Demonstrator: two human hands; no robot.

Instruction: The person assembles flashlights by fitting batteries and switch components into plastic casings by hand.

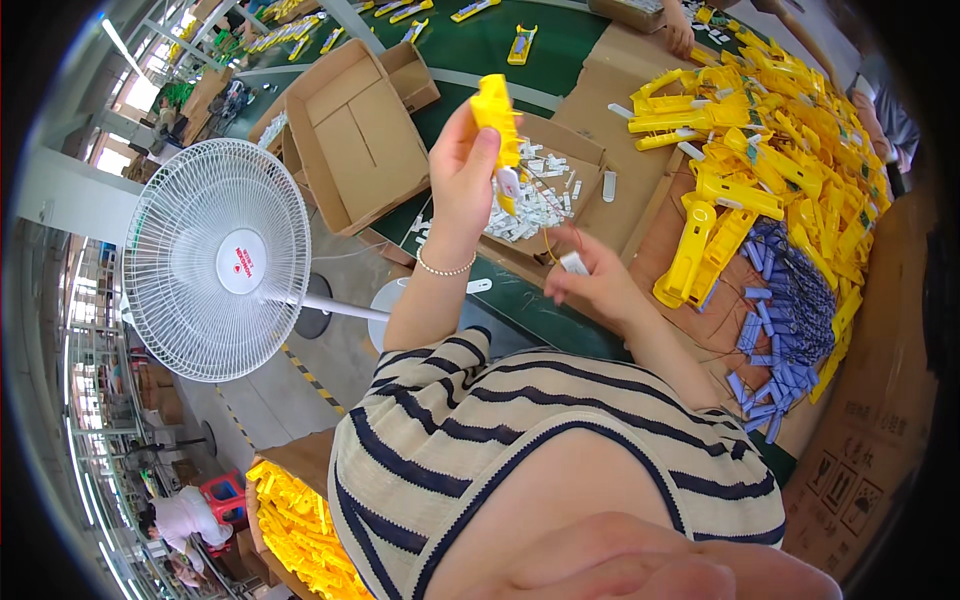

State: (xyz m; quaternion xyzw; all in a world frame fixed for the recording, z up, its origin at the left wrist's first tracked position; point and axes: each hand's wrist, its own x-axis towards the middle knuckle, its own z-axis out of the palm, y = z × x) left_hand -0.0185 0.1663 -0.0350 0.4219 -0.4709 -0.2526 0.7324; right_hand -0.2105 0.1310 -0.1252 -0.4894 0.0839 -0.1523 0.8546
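Note:
My left hand [462,170] is raised over the bench, its fingers and thumb closed round a yellow plastic casing [493,100]. A small white piece [508,182] sits at the casing's lower end. Lower and to the right, my right hand [605,285] pinches a small white block [573,263] between thumb and fingers. Thin red wire [553,235] runs near the block, up toward the casing. Behind both hands, loose small white parts [540,205] lie in a shallow cardboard tray [572,140].
On the right lie a heap of yellow casings [800,190] and a bundle of wired blue-purple cylinders [780,300]. An open cardboard box [355,130] stands back left, beside a white fan [225,260]. Across the bench, another person's hand [678,32] reaches in. Yellow parts [300,520] fill a box at lower left.

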